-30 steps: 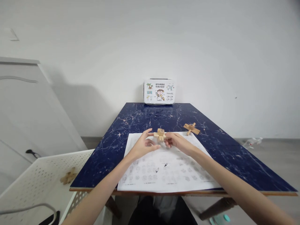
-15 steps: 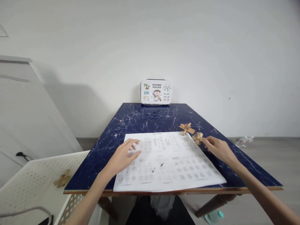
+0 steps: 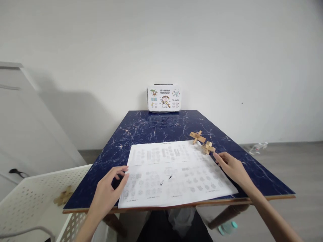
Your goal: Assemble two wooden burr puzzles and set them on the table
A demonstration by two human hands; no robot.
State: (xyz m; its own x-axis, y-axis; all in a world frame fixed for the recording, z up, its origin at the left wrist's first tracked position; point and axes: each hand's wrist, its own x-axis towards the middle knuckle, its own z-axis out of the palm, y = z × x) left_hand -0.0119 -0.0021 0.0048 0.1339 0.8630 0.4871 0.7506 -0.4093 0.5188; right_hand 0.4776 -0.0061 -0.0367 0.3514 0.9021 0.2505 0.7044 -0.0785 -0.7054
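1. A dark blue marbled table point(image 3: 156, 129) runs away from the person toward a white wall.
2. To the person's left, beside the table, stands a white perforated basket point(image 3: 32, 188) with a wooden piece point(image 3: 62, 196) lying in it.
3. A large printed sheet point(image 3: 174, 171) lies flat on the near half of the table, its long side along the front edge.
4. A small illustrated case point(image 3: 164, 98) stands upright at the far edge against the wall.
5. The left hand point(image 3: 108, 191) hovers at the sheet's near left corner, fingers loosely curled, holding nothing.
6. The right hand point(image 3: 230, 164) rests at the sheet's right edge, fingers loosely extended and empty, fingertips just short of a small wooden burr puzzle point(image 3: 208, 147).
7. That puzzle sits on the sheet's far right corner, its longest stick slanting toward the far left.
8. Just beyond it, on bare tabletop, lies a wooden cross puzzle point(image 3: 197, 136), its long bar running left to right.
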